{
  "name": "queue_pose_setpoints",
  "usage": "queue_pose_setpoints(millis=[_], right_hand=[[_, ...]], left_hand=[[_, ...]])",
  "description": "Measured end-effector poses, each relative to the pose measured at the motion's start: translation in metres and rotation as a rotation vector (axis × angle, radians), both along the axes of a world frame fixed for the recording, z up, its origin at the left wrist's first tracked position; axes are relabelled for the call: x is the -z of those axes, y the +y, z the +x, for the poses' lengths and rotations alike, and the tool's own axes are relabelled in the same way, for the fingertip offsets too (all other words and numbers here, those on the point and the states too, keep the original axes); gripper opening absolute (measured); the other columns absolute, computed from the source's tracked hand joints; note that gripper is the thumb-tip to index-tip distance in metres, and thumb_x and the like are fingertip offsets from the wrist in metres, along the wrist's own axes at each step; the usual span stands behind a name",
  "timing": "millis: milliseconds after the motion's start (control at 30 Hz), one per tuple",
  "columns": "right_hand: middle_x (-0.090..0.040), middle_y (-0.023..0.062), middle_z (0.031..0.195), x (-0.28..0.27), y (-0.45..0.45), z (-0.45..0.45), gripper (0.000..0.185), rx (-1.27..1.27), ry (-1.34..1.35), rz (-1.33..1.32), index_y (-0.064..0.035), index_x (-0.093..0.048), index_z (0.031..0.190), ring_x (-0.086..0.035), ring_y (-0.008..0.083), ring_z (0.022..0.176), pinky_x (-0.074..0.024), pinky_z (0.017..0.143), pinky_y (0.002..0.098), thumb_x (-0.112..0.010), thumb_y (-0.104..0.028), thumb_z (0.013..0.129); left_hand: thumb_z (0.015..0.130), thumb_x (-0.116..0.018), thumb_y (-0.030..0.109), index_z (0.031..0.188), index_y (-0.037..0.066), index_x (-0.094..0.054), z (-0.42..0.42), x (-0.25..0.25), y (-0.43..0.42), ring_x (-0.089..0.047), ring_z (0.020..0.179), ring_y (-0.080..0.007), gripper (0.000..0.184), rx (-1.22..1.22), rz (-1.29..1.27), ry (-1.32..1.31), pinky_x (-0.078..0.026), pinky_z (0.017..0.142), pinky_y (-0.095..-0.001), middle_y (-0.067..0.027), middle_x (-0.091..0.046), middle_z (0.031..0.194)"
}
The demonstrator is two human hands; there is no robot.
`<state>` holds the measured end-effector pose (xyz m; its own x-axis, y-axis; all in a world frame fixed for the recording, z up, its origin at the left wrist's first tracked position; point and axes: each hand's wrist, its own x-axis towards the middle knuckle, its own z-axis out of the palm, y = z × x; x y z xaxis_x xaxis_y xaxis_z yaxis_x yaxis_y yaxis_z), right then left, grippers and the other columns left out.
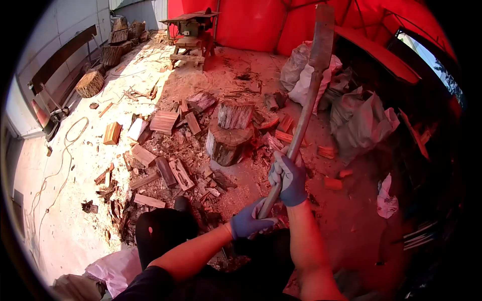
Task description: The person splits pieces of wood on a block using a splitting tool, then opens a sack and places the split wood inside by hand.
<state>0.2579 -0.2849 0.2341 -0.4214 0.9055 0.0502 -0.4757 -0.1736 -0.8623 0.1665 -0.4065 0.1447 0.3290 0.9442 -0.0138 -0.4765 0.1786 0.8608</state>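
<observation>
Both of my gloved hands are closed around the long handle of an axe [307, 113], which is raised and tilted, its metal head at the top of the view. My left hand [249, 219] grips near the handle's lower end. Higher up, my right hand [290, 179] wraps the same handle. In front of me an upright log piece [236, 115] stands on a wider chopping block [227, 145]. The axe head is well apart from the log piece.
Split firewood [173, 173] and chips litter the floor around the block. Sacks [361, 123] stand at the right. A saw table [190, 37] is at the back, before a red tarp [241, 25]. Round logs [90, 84] and a cord [63, 160] lie at the left.
</observation>
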Motion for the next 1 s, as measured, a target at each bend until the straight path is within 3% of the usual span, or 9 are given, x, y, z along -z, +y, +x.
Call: queue_pose_setpoints(millis=[200, 300, 400, 500, 567, 600, 633, 700, 1000], right_hand=[[-0.052, 0.0015, 0.064, -0.184, 0.079, -0.067, 0.017, 0.393, 0.012, 0.737, -0.0059, -0.049, 0.095, -0.046, 0.0113, 0.040, -0.0417, 0.039, 0.0281, -0.065, -0.009, 0.092], [-0.053, 0.0016, 0.066, -0.197, 0.093, -0.094, 0.017, 0.474, -0.049, 0.812, -0.0056, -0.049, 0.093, -0.049, 0.0115, 0.044, -0.0421, 0.039, 0.0280, -0.066, -0.010, 0.092], [-0.057, 0.0040, 0.071, -0.088, 0.113, -0.129, 0.019, 0.540, -0.206, 0.713, -0.0042, -0.051, 0.095, -0.055, 0.0136, 0.052, -0.0467, 0.047, 0.0302, -0.067, -0.013, 0.091], [-0.064, 0.0187, 0.085, 0.173, 0.106, -0.130, 0.033, 0.272, -0.756, 0.111, 0.0011, -0.053, 0.108, -0.067, 0.0307, 0.078, -0.0540, 0.072, 0.0425, -0.066, -0.019, 0.086], [-0.067, 0.0253, 0.097, 0.313, 0.074, -0.111, 0.041, -0.115, -1.158, -0.314, 0.0025, -0.055, 0.114, -0.069, 0.0394, 0.090, -0.0564, 0.075, 0.0436, -0.063, -0.020, 0.080], [-0.060, 0.0161, 0.078, 0.330, 0.068, -0.117, 0.031, -0.037, -1.100, -0.262, -0.0018, -0.053, 0.105, -0.062, 0.0306, 0.066, -0.0504, 0.057, 0.0413, -0.067, -0.017, 0.081], [-0.053, 0.0069, 0.060, 0.348, 0.062, -0.123, 0.025, 0.034, -1.042, -0.206, -0.0061, -0.051, 0.097, -0.055, 0.0219, 0.043, -0.0443, 0.038, 0.0390, -0.070, -0.014, 0.082], [-0.056, 0.0091, 0.062, 0.361, 0.064, -0.094, 0.030, -0.097, -0.968, -0.308, -0.0039, -0.051, 0.101, -0.057, 0.0232, 0.046, -0.0477, 0.042, 0.0391, -0.070, -0.017, 0.082], [-0.064, 0.0190, 0.075, 0.331, 0.075, -0.107, 0.036, -0.012, -1.088, -0.251, 0.0032, -0.055, 0.106, -0.065, 0.0308, 0.054, -0.0525, 0.047, 0.0420, -0.068, -0.022, 0.084]], left_hand=[[0.086, -0.072, 0.026, 0.096, 0.002, -0.065, -0.053, -0.140, 0.161, -0.057, 0.072, -0.0126, 0.027, -0.562, 0.421, 0.616, -0.049, 0.069, -0.0323, -0.0058, -0.065, 0.080], [0.086, -0.070, 0.024, 0.093, 0.000, -0.065, -0.075, -0.130, 0.218, -0.057, 0.072, -0.0130, 0.026, -0.533, 0.508, 0.412, -0.049, 0.069, -0.0324, -0.0066, -0.064, 0.077], [0.086, -0.067, 0.016, 0.092, 0.002, -0.066, -0.087, -0.036, 0.186, -0.057, 0.067, -0.0111, 0.015, -0.514, 0.169, 0.378, -0.048, 0.064, -0.0300, -0.0033, -0.065, 0.078], [0.083, -0.070, 0.015, 0.102, 0.006, -0.073, -0.052, 0.183, 0.082, -0.059, 0.060, -0.0133, 0.021, -0.374, -0.489, 0.288, -0.047, 0.054, -0.0294, -0.0045, -0.067, 0.078], [0.082, -0.074, 0.027, 0.110, 0.002, -0.071, 0.024, 0.383, 0.017, -0.067, 0.074, -0.0173, 0.037, -0.478, -0.771, -0.276, -0.054, 0.066, -0.0335, -0.0084, -0.070, 0.086], [0.082, -0.076, 0.029, 0.110, 0.000, -0.071, 0.007, 0.326, -0.004, -0.068, 0.083, -0.0190, 0.041, -0.285, -0.670, 0.502, -0.055, 0.073, -0.0338, -0.0101, -0.071, 0.090], [0.082, -0.076, 0.031, 0.111, -0.001, -0.070, -0.001, 0.274, -0.005, -0.069, 0.087, -0.0203, 0.044, -0.463, -0.637, 0.461, -0.055, 0.073, -0.0351, -0.0118, -0.072, 0.093], [0.082, -0.073, 0.029, 0.105, 0.000, -0.069, 0.030, 0.290, -0.008, -0.069, 0.083, -0.0216, 0.037, -0.388, -0.848, 0.052, -0.055, 0.073, -0.0379, -0.0126, -0.072, 0.092], [0.082, -0.072, 0.030, 0.106, -0.001, -0.062, 0.014, 0.246, 0.012, -0.067, 0.081, -0.0215, 0.040, -0.503, -0.668, 0.316, -0.054, 0.073, -0.0384, -0.0124, -0.069, 0.087]])
